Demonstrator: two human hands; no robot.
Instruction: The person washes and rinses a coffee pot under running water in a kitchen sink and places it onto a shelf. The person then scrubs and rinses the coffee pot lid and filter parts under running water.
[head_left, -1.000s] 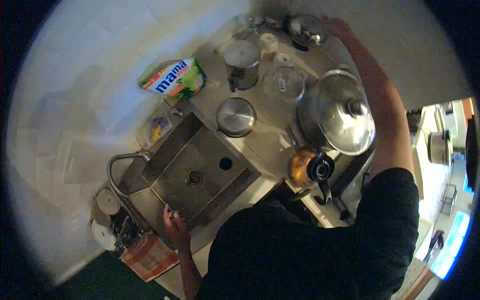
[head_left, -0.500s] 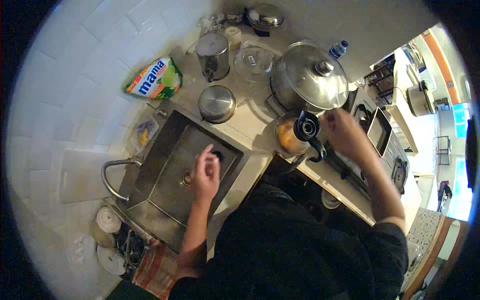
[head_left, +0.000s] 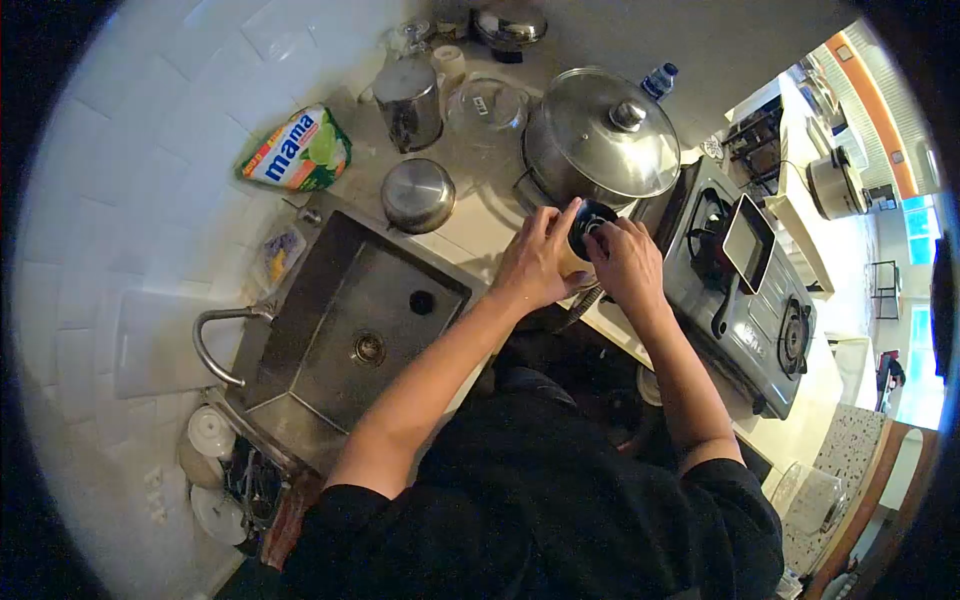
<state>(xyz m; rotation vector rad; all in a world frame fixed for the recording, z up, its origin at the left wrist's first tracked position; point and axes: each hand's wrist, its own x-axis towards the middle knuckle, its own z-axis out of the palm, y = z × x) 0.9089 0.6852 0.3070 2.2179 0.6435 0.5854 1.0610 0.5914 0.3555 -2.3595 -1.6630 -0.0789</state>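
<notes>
- Two bare hands meet over a rounded jug with amber-orange sides and a round black top, near the front edge of a pale kitchen surface.
- The left hand has its grip curved around the jug's left side, closed as far as the jug's body allows. Its index finger reaches up to the rim of the black top, and its thumb lies lower, across the front.
- The right hand comes in from the other side, knuckles bent, fingers drawn close together. The fingertips touch the middle of the black top. Whether this grip pinches a part there cannot be told, as the hand covers it.
- The jug looks upright; its base is hidden.
- Just behind the hands sits a large silver metal pot with a domed glass lid.
- To the right is a silver gas stove bearing a rectangular dark-rimmed pan.
- To the left of the hands are a small round stainless-steel vessel, a tall metal pitcher and a clear glass dish.
- Farther left, a green and white plastic pouch marked "mama" stands beyond a dark rectangular sink.
</notes>
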